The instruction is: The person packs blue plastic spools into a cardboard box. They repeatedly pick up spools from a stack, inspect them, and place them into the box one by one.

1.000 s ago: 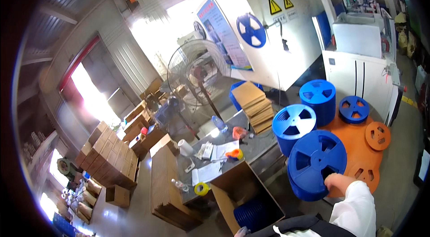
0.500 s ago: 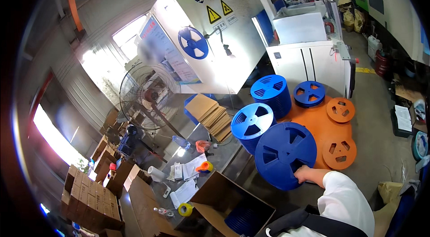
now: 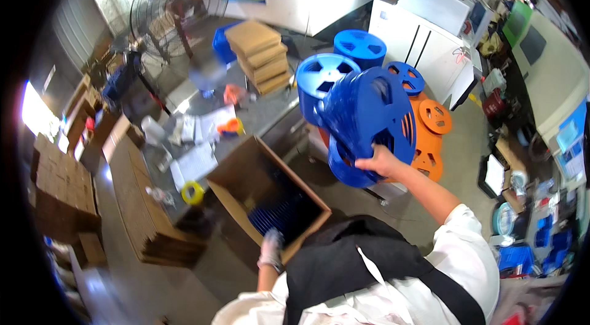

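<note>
My right hand grips the edge of a stack of blue plastic reels, tilted on its side above the other reels. Its fingers wrap into the openings of the reels. A gloved left hand is at the near edge of an open cardboard box; its fingers are blurred. Inside the box, dark blue reels stand in a row. Behind the held stack are a lighter blue reel stack, another blue stack and a low blue pile.
Orange reels lie right of the blue stacks. On the grey table are flat cardboard pieces, papers and a yellow tape roll. A standing fan is at the back left; folded cartons lean below.
My view has swung down and left. The right hand has lifted and tilted a stack of blue reels that stood upright. The left hand has come into view at the box.
</note>
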Demonstrator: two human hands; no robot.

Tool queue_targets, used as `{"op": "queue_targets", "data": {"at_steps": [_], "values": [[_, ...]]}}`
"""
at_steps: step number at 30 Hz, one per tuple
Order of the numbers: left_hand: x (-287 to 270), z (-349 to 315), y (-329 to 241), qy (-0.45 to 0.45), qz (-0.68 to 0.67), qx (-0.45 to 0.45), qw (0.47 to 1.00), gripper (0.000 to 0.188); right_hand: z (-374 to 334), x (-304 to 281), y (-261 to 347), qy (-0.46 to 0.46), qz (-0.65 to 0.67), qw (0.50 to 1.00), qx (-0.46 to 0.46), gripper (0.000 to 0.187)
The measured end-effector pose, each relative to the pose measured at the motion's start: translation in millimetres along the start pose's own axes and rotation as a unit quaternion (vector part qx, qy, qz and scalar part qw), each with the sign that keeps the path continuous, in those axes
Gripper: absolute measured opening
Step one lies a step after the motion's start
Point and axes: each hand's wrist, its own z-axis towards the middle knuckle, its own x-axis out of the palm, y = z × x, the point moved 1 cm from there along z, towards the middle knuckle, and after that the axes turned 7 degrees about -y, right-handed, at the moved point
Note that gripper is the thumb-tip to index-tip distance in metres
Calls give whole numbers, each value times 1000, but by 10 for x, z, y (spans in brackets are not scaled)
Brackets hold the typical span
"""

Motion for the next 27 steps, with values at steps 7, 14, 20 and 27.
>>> {"op": "queue_targets", "data": {"at_steps": [7,14,20,27], "values": [[-372,-5,-760,-19,-171,101,980,38,-459,76,1154,13,728,675,122,41],[124,-651,-2429,-182,216,516,809,40,-721,871,1094,182,796,574,66,39],[1154,-1242,-2953,36,353,608,710,69,-491,1109,1381,290,769,569,40,35],[495,-262,-2427,-109,369,525,759,55,-481,1170,1291,281,761,584,39,39]]}}
